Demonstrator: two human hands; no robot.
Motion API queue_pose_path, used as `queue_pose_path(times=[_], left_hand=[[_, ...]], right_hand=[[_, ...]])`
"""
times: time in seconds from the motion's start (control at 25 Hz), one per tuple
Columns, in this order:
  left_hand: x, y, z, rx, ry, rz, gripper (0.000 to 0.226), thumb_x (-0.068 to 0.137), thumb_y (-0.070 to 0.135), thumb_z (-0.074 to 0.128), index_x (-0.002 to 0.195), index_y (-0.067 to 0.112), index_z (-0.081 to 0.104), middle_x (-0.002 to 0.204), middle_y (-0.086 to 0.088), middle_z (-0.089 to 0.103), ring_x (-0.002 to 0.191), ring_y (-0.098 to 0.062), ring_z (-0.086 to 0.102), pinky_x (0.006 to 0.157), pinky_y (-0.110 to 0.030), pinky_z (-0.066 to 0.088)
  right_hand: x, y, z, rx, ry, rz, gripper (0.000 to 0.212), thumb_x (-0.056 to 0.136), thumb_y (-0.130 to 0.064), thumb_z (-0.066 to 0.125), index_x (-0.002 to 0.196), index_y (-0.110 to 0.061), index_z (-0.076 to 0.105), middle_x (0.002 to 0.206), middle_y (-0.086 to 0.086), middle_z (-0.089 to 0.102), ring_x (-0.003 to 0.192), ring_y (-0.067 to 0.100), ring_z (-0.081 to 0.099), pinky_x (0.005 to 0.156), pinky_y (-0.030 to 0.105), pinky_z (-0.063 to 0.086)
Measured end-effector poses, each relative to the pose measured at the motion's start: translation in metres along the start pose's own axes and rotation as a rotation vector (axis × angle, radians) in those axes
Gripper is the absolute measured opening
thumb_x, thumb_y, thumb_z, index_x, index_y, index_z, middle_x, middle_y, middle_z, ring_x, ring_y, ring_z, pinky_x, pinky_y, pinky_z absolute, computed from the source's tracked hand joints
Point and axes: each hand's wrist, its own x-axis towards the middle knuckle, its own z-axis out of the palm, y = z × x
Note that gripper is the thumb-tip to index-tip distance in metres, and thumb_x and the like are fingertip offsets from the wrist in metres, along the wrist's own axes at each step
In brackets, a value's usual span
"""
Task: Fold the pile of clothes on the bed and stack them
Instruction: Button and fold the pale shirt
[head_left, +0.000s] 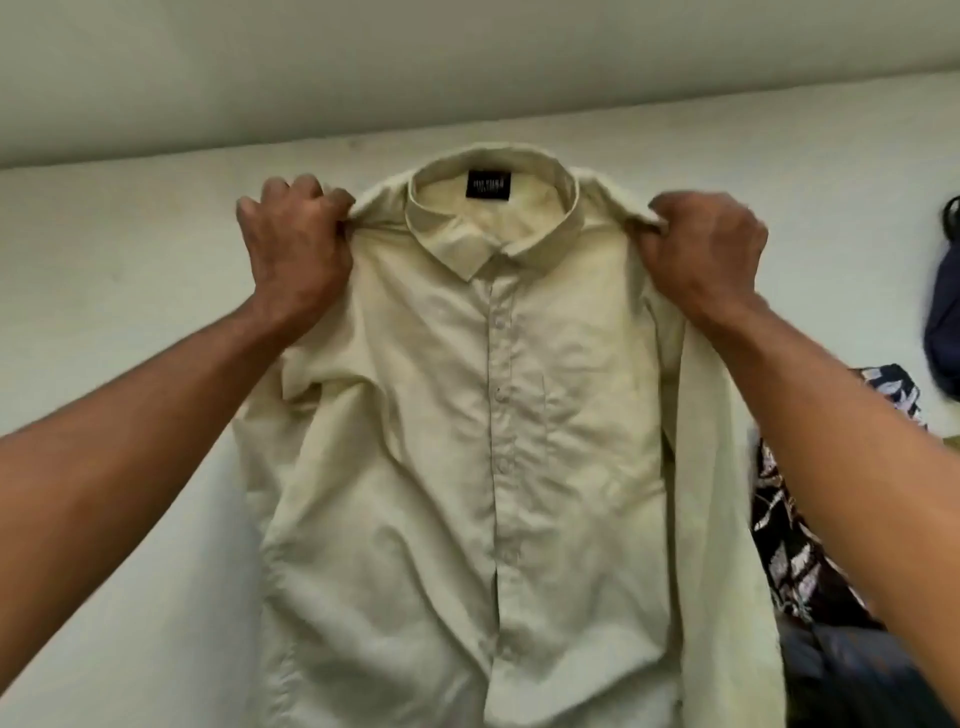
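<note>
Pale background (130, 286): plain white, behind the whole garment. It cannot be settled whether this is the bed sheet or a wall.

Cream shirt (493, 441): buttoned, front facing the camera, collar (467, 249) uppermost. It is spread to full width between the two hands, with the sleeves trailing down both sides. The lower hem runs out of view.

Remaining clothes (789, 519): a dark patterned heap at the right edge, partly behind the shirt's sleeve and unfolded.

Dark bag (943, 322): far right, apart from the shirt.

Left hand (296, 249): fingers curled and clamped on the shirt's shoulder seam.

Right hand (706, 254): likewise gripping the opposite shoulder.

Label (488, 184): black, inside the neck; text illegible.

Assessment: the step in hand appears to be opening out and squaring one shirt before folding. The next move likely calls for laying it flat, front down, with even tension at both shoulders, then bringing the sleeves and sides inward.
</note>
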Motion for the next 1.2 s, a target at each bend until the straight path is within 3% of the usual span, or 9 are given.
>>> queue_pose_path(times=[0.08,0.24,0.4,0.52,0.64,0.8,0.96,1.08,1.2], left_hand=[[0.039,0.0,0.003,-0.011,0.061,-0.099,0.045,0.089,0.015,0.046,0.133,0.021,0.056,0.127,-0.015,0.053,0.119,-0.039,0.045,0.09,-0.048,0.034],[-0.007,0.027,0.037,-0.239,-0.204,-0.229,0.067,0.089,0.021,0.053,0.153,0.014,0.033,0.157,-0.018,0.03,0.144,-0.038,0.027,0.114,-0.05,0.028],[-0.237,0.052,0.034,-0.351,-0.309,-0.196,0.069,0.087,0.036,0.057,0.149,0.011,0.04,0.156,-0.019,0.034,0.145,-0.036,0.029,0.118,-0.052,0.026],[-0.388,0.042,-0.004,-0.305,-0.382,-0.526,0.068,0.091,0.046,0.06,0.146,0.011,0.043,0.15,-0.019,0.04,0.139,-0.037,0.038,0.111,-0.053,0.034],[-0.449,0.025,-0.038,-0.337,-0.44,-0.947,0.071,0.084,0.048,0.076,0.137,0.011,0.046,0.134,-0.017,0.049,0.123,-0.039,0.048,0.1,-0.052,0.04],[-0.442,0.02,-0.042,-0.654,-0.628,-1.08,0.04,0.084,0.04,0.078,0.107,0.013,0.059,0.097,-0.003,0.063,0.089,-0.024,0.061,0.078,-0.032,0.045],[-0.412,0.03,-0.035,-0.604,-0.636,-1.103,0.02,0.093,0.027,0.061,0.08,0.012,0.057,0.078,-0.002,0.062,0.081,-0.028,0.06,0.064,-0.033,0.039],[-0.402,0.044,-0.034,-0.633,-0.496,-1.33,0.014,0.091,0.027,0.059,0.087,0.015,0.052,0.092,-0.008,0.06,0.089,-0.032,0.061,0.076,-0.038,0.048],[-0.391,0.062,-0.041,-1.077,-0.287,-1.709,0.042,0.086,0.017,0.072,0.116,0.017,0.043,0.106,-0.002,0.052,0.087,-0.02,0.058,0.073,-0.034,0.053]], right_hand=[[0.053,-0.008,0.002,-0.051,0.091,-0.011,0.026,0.092,-0.028,0.05,0.106,-0.015,0.068,0.106,0.017,0.067,0.103,0.041,0.058,0.082,0.044,0.04],[0.044,-0.034,0.048,0.014,-0.072,0.035,0.054,0.098,-0.041,0.05,0.15,-0.026,0.042,0.147,0.013,0.046,0.136,0.038,0.04,0.104,0.054,0.035],[-0.177,-0.042,0.081,0.309,-0.26,0.105,0.053,0.09,-0.044,0.056,0.138,-0.023,0.058,0.141,0.01,0.052,0.129,0.036,0.049,0.103,0.049,0.042],[-0.371,-0.014,0.063,0.297,-0.359,0.212,0.054,0.091,-0.04,0.061,0.14,-0.019,0.058,0.152,0.014,0.044,0.137,0.035,0.043,0.113,0.047,0.035],[-0.457,0.018,0.037,0.264,-0.393,0.445,0.064,0.097,-0.037,0.065,0.153,-0.018,0.043,0.157,0.021,0.033,0.143,0.04,0.033,0.116,0.052,0.031],[-0.417,0.033,0.033,0.182,-0.363,0.744,0.089,0.085,-0.055,0.071,0.157,-0.024,0.029,0.157,0.02,0.031,0.145,0.04,0.028,0.116,0.055,0.027],[-0.357,0.032,0.031,0.216,-0.382,0.866,0.073,0.087,-0.049,0.07,0.143,-0.01,0.042,0.145,0.021,0.046,0.136,0.042,0.041,0.111,0.053,0.031],[-0.352,0.038,0.02,0.326,-0.444,0.835,0.055,0.091,-0.034,0.068,0.137,-0.01,0.048,0.14,0.017,0.057,0.131,0.042,0.05,0.109,0.049,0.035],[-0.371,0.045,0.011,0.43,-0.614,0.713,0.061,0.089,-0.028,0.068,0.146,-0.02,0.051,0.142,0.01,0.059,0.129,0.039,0.054,0.106,0.046,0.045]])
